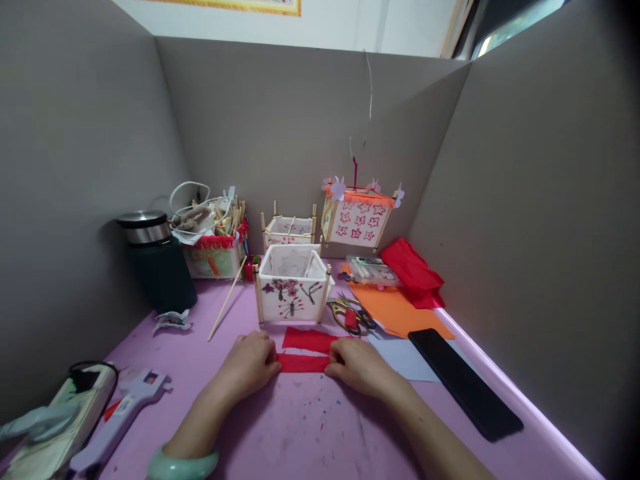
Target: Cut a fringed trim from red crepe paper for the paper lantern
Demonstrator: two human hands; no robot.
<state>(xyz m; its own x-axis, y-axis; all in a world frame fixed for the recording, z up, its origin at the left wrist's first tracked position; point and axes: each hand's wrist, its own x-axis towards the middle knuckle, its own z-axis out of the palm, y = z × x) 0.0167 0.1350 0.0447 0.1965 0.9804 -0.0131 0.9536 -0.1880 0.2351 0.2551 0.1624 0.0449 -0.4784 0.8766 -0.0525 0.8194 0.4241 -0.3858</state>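
A narrow red strip (303, 363) lies across the purple table top between my hands. Its left end is pinched in my left hand (253, 360), which has a pale green bangle on the wrist. My right hand (357, 360) has its fingers closed on the strip's other end. Just behind it lies a second, wider red piece (307, 339), partly covered at its right end by my right hand. A white square lantern (290, 300) with drawn flowers and wooden corner sticks stands behind both pieces.
Scissors (351, 315), orange sheets (405, 310), red cloth (413, 273) and a black phone (465, 383) lie to the right. A decorated lantern (357, 220) hangs behind. At left are a dark bottle (163, 273), a stick (227, 300) and a glue gun (123, 417).
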